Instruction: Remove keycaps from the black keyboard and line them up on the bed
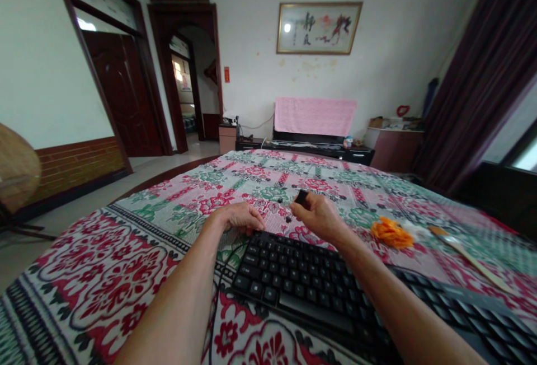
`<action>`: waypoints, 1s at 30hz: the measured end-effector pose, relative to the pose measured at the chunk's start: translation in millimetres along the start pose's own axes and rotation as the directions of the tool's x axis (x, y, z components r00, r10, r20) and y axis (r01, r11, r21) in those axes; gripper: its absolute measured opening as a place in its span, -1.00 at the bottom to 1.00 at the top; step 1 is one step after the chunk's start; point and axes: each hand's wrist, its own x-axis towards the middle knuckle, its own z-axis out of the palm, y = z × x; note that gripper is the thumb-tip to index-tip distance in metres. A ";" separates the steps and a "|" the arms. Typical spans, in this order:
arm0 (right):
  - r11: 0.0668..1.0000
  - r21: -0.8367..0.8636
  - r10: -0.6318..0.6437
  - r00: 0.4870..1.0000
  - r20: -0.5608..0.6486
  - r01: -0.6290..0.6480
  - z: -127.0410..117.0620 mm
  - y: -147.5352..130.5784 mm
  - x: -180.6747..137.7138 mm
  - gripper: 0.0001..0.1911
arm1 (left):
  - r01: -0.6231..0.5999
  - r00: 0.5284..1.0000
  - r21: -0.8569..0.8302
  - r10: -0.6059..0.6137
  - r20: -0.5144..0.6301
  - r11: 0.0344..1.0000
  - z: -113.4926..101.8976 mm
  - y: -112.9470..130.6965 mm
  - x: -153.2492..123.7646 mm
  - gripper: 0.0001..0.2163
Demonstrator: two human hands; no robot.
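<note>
A black keyboard (302,275) lies on the patterned cloth in front of me, its far left corner close to my left hand (243,216). The fingers of that hand are bent and drawn together at the keyboard's far edge; anything between them is hidden. Over the cloth beyond the keyboard, my right hand (319,214) pinches a small black block-like piece (301,197) between thumb and fingers. Two tiny dark bits, one a small black piece (279,200) and the other a dark speck-like part (288,219), lie between the hands.
A second black keyboard (465,309) extends at the right, partly behind my right forearm. Beyond it are an orange crumpled cloth or paper (392,233), a white tuft (415,232) and a brush with a pale handle (474,258). A black cable (216,298) runs along the left.
</note>
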 end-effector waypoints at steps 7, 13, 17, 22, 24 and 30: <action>0.985 -0.170 -0.010 0.999 0.040 0.017 0.2 25.3 15.7 -0.84 | 0.000 1.000 0.050 0.000 -0.001 0.999 -0.7 -2.1 1.0 -0.76; 0.985 -0.167 -0.031 0.992 0.124 0.051 9.2 34.5 13.2 -0.84 | 0.002 1.000 0.058 -0.002 -0.004 0.998 -1.2 -1.8 0.6 -0.75; 0.996 -0.087 0.000 0.989 0.146 0.013 10.5 40.5 11.8 -0.87 | 0.016 1.000 0.053 -0.016 -0.006 0.998 -0.3 -1.0 -0.2 -0.75; 0.999 0.039 0.027 0.980 0.198 -0.035 9.3 48.2 12.0 -0.88 | 0.007 1.000 0.044 -0.007 -0.001 0.999 -1.2 -3.1 1.9 -0.76; 0.998 0.051 0.033 0.978 0.205 -0.045 7.8 49.0 12.3 -0.86 | 0.006 1.000 0.043 -0.006 0.000 0.999 -1.6 -3.7 2.1 -0.75; 1.000 0.030 -0.009 0.969 0.245 0.001 2.7 46.5 12.9 -0.85 | 0.007 1.000 0.056 -0.007 -0.007 0.998 -1.2 -3.5 1.2 -0.74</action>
